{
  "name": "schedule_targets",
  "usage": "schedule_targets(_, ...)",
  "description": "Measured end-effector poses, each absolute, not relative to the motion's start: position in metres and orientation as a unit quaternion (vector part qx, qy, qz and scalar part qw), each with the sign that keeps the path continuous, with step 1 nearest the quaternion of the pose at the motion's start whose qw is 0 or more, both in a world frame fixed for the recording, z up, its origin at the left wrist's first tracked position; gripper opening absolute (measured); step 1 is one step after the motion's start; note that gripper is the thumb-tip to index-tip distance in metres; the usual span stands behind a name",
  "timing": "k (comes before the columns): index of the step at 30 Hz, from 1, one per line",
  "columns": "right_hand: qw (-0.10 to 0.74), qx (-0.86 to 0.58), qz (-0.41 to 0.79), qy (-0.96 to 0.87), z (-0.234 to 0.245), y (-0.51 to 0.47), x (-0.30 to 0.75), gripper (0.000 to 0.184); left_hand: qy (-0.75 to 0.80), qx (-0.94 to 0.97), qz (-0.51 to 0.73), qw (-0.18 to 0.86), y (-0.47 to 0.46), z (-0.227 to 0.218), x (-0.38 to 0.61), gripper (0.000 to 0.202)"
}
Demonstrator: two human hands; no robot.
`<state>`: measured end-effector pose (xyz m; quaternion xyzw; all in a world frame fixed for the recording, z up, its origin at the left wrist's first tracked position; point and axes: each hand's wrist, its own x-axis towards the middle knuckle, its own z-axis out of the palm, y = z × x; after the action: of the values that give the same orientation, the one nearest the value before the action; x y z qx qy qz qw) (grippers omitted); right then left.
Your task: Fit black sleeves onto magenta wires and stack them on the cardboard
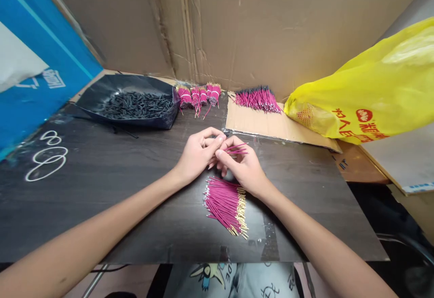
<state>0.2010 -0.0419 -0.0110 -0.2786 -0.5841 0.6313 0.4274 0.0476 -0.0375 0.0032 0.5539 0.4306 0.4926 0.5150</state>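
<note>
My left hand (198, 155) and my right hand (242, 167) meet over the middle of the dark table (101, 185). My right hand is closed round a few pink wires (237, 149) whose ends stick out to the right. The fingertips of my left hand pinch at the same wires, close against the right thumb. Just below my right hand lies a loose pile of pink wires with gold terminals (226, 205), fanned out on the table.
A black tray of small dark tubes (135, 103) sits at the back left. Bundled pink wires (200, 95) lie beside it, more pink wires (258, 99) rest on a cardboard sheet (271, 124). A yellow plastic bag (373, 94) fills the right. Cardboard walls stand behind.
</note>
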Motion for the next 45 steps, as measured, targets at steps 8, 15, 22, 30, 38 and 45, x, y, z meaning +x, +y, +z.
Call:
schedule_targets(8, 0.456, -0.324, 0.611, -0.561, -0.007, -0.040, 0.235, 0.028, 0.434, 0.576, 0.442, 0.533, -0.039, -0.001, 0.044, 0.032)
schedule_targets(15, 0.489, -0.339, 0.570, -0.566, 0.003, -0.028, 0.259, 0.023, 0.433, 0.583, 0.393, 0.564, -0.041, -0.005, 0.051, 0.027)
schedule_targets(22, 0.446, -0.352, 0.568, -0.595, 0.009, -0.034, 0.255, 0.026, 0.432, 0.600, 0.367, 0.565, -0.041, -0.006, 0.052, 0.024)
schedule_targets(30, 0.447, -0.348, 0.558, -0.606, 0.009, -0.027, 0.264, 0.013, 0.404, 0.609, 0.348, 0.588, -0.044, -0.003, 0.050, 0.027)
schedule_targets(38, 0.434, -0.327, 0.589, -0.598, 0.008, -0.025, 0.266, 0.013, 0.392, 0.619, 0.330, 0.595, -0.043, -0.001, 0.049, 0.028)
schedule_targets(45, 0.411, -0.304, 0.627, -0.587, 0.006, -0.024, 0.267, 0.014, 0.363, 0.627, 0.318, 0.611, -0.042, 0.002, 0.047, 0.027)
